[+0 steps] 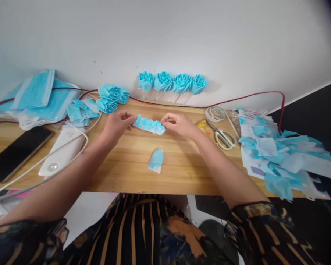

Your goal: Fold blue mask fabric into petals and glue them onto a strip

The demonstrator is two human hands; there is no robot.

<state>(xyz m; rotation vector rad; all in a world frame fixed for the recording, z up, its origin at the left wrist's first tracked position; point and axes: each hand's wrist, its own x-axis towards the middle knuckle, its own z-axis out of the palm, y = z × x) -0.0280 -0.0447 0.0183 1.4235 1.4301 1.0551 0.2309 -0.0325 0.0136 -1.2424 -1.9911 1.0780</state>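
Between my hands stretches a ruffled light-blue fabric strip [149, 125], held just above the wooden table. My left hand [118, 123] pinches its left end between thumb and fingers. At the other end, my right hand [176, 123] grips the strip's upper right corner with closed fingertips. A single blue petal-shaped piece [156, 160] with a pale lower edge lies on the table below the strip. Behind, several blue fabric flowers [163, 81] on pale sticks lean against the wall. More blue flowers [111, 97] lie bunched beyond my left hand.
Scissors [224, 138] lie right of my right hand, near a coiled white cord [215, 113]. Blue and white scraps [287, 154] heap at the far right. Face masks [38, 95], a phone [19, 154] and a white device [61, 150] with a cable occupy the left. A red cable [231, 99] runs along the wall.
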